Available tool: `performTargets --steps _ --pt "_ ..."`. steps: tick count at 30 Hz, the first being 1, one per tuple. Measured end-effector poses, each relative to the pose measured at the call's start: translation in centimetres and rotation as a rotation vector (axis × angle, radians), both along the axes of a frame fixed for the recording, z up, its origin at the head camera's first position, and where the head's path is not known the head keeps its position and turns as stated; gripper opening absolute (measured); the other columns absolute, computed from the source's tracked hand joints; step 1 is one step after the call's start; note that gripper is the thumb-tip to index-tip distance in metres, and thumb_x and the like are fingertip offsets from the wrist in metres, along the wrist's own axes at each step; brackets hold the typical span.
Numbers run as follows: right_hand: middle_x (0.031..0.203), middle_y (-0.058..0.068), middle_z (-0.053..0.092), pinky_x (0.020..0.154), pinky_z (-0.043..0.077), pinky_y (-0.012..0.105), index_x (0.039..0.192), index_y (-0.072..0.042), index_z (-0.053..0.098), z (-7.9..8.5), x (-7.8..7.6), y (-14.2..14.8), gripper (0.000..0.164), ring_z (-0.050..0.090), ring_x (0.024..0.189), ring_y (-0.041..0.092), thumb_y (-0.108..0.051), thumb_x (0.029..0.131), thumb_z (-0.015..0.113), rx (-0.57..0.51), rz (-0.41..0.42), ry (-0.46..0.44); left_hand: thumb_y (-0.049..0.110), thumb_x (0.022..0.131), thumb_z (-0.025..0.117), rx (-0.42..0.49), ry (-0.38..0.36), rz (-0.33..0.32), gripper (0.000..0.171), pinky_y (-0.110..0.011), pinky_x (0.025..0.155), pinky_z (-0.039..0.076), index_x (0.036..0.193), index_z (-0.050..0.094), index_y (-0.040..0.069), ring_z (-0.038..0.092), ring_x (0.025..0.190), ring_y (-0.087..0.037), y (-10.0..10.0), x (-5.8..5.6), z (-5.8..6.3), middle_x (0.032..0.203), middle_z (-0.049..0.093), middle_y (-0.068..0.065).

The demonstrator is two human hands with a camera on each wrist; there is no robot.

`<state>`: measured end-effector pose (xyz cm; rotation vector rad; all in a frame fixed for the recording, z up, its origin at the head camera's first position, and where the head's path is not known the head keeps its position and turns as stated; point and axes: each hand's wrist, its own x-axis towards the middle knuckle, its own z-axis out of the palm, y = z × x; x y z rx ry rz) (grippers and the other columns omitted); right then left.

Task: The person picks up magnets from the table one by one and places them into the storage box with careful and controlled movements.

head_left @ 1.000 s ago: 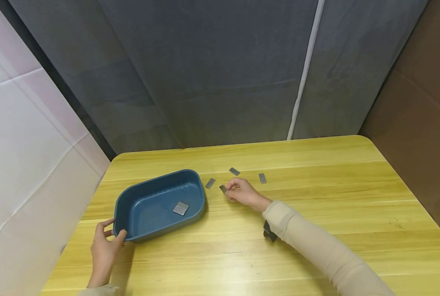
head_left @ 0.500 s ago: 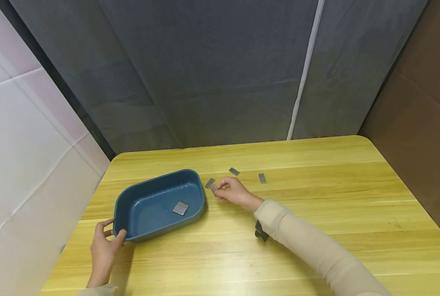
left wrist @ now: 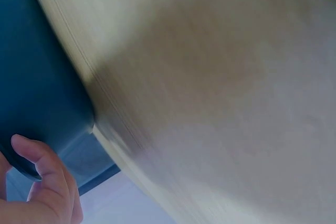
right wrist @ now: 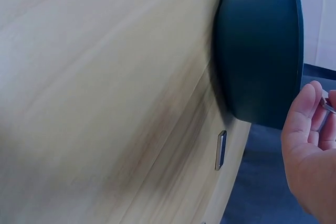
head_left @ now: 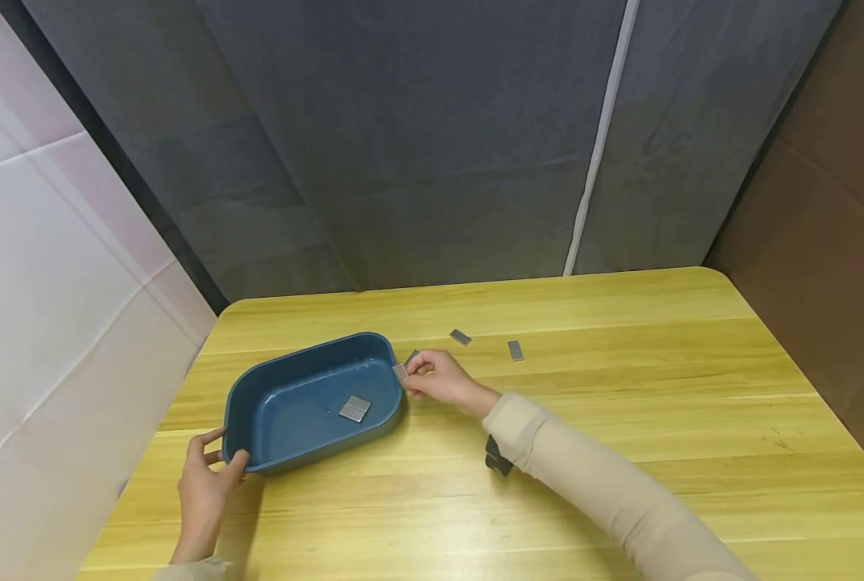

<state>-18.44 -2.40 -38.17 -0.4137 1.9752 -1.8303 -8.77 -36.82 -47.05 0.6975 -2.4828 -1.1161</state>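
Note:
A deep blue rectangular basin (head_left: pixel 286 424) stands on the left half of the wooden table. My left hand (head_left: pixel 206 494) grips its near-left corner, thumb over the rim and fingers round the outside. With thumb and fingertips, my right hand (head_left: pixel 442 379) pinches a small flat silver metal plate (head_left: pixel 400 373) right at the basin's right rim. Two similar plates (head_left: pixel 355 408) lie side by side on the basin floor. Another plate (right wrist: pixel 221 150) rests on the table beside the basin, mostly covered by my right hand in the head view.
Two more metal plates (head_left: pixel 461 337) lie on the table (head_left: pixel 620 403) beyond and to the right of my right hand. A dark grey curtain (head_left: pixel 432 161) hangs behind the far edge, a white sheet (head_left: pixel 54 266) at left and a brown panel (head_left: pixel 824 226) at right.
My right hand has moved left with the pinched metal plate, from over the table to the basin's right rim. My left hand and the basin have stayed put.

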Motion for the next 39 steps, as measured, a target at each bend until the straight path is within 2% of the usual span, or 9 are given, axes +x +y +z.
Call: performTargets --steps 9,13,19,35,39 --pt "0.076 0.007 0.050 0.072 0.052 0.040 0.089 0.006 0.052 -2.1 -1.2 -1.2 0.012 0.058 0.063 0.012 0.003 0.079 0.057 -0.012 0.006 0.008 0.013 0.078 0.056 0.006 0.007 -0.004 0.048 -0.023 0.044 0.050 0.123 0.041 0.009 0.058 0.048 -0.014 0.0 0.0 0.1 0.093 0.053 -0.017" --pt "0.077 0.006 0.050 0.071 0.052 0.038 0.091 0.006 0.052 -1.9 -1.2 -1.7 0.014 0.058 0.062 0.011 0.001 0.079 0.058 0.001 0.006 0.002 0.012 0.077 0.056 0.001 0.003 0.001 0.048 -0.023 0.044 0.049 0.123 0.041 0.009 0.058 0.047 -0.013 0.0 0.0 0.0 0.092 0.054 -0.017" --pt "0.078 0.006 0.049 0.062 0.053 0.024 0.090 0.005 0.051 -1.6 -1.0 -2.5 0.013 0.058 0.063 0.011 0.003 0.080 0.057 -0.007 0.028 0.007 0.012 0.077 0.055 -0.003 0.003 0.006 0.048 -0.022 0.044 0.049 0.123 0.041 0.009 0.058 0.047 -0.014 0.2 0.1 0.2 0.092 0.054 -0.017" --pt "0.074 0.007 0.051 0.063 0.053 0.027 0.089 0.007 0.050 -1.6 -0.8 -4.2 0.012 0.058 0.063 0.012 0.005 0.080 0.057 -0.027 0.062 0.019 0.011 0.077 0.056 -0.011 0.016 0.012 0.048 -0.022 0.044 0.049 0.122 0.042 0.009 0.058 0.046 -0.013 -0.2 -0.1 -0.3 0.092 0.054 -0.016" --pt "0.074 0.006 0.051 0.067 0.053 0.031 0.090 0.006 0.050 -1.6 -0.9 -4.5 0.012 0.060 0.066 0.015 0.004 0.081 0.057 -0.018 0.063 0.012 0.011 0.077 0.057 -0.004 0.021 0.002 0.048 -0.022 0.044 0.050 0.122 0.041 0.008 0.058 0.046 -0.013 0.2 0.1 0.2 0.089 0.054 -0.015"
